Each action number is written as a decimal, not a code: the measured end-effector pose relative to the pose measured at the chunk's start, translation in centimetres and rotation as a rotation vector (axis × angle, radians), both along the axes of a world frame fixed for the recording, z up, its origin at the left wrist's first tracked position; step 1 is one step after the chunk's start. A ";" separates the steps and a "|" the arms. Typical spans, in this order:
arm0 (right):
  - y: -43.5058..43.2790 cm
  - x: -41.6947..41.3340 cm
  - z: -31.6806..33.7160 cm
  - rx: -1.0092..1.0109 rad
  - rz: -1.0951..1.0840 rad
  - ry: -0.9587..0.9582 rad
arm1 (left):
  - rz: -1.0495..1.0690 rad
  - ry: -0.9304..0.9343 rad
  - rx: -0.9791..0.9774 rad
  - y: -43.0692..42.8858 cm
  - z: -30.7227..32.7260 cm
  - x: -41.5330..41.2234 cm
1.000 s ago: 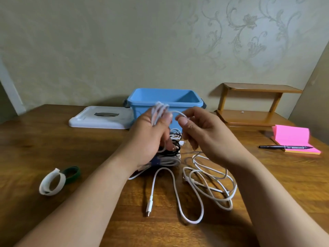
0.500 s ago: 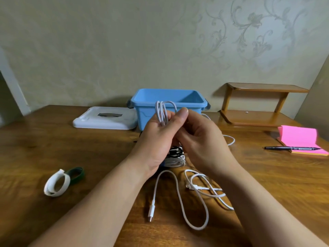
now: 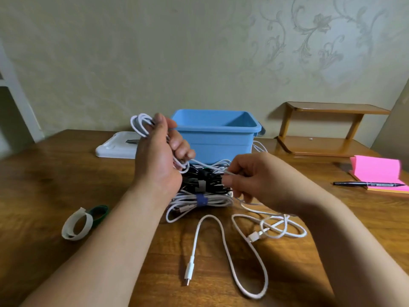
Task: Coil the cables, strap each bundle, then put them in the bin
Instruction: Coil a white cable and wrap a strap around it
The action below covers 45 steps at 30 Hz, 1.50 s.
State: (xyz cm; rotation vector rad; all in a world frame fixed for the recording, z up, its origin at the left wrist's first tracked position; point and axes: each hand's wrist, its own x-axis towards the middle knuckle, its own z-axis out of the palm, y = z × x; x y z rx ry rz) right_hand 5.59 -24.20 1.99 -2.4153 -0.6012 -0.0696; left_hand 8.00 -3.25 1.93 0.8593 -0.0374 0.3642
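Left hand [image 3: 159, 160] upright, fist around white cable coil [image 3: 141, 125]; right hand [image 3: 250, 180], pinch on its strand [image 3: 208, 166].

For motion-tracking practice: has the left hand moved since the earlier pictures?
Yes. The left hand shifted left: its coil now shows left of the blue bin, not before it.

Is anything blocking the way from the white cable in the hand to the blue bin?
Nothing visible does. The white cable, coiled in the left hand, is up beside the blue bin, whose top is open; the white lid lies apart on the table. The right hand pinches the cable's loose tail.
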 end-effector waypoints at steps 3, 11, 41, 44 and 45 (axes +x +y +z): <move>-1.2 0.0 0.5 -0.057 0.016 0.089 | 0.042 -0.037 0.047 1.4 0.3 0.2; -2.0 1.0 0.0 0.141 -0.118 -0.252 | 0.023 -0.115 0.951 -0.8 -1.5 -0.7; 2.0 -0.7 -1.3 0.207 0.077 -0.208 | -0.291 -0.093 0.589 -2.8 -2.2 -1.3; 2.3 -1.0 -1.0 -0.116 0.013 -0.254 | -0.301 -0.114 0.686 -2.9 -2.3 -1.4; 2.3 -1.0 -1.0 -0.160 -0.006 -0.275 | -0.309 -0.104 0.727 -3.0 -2.3 -1.5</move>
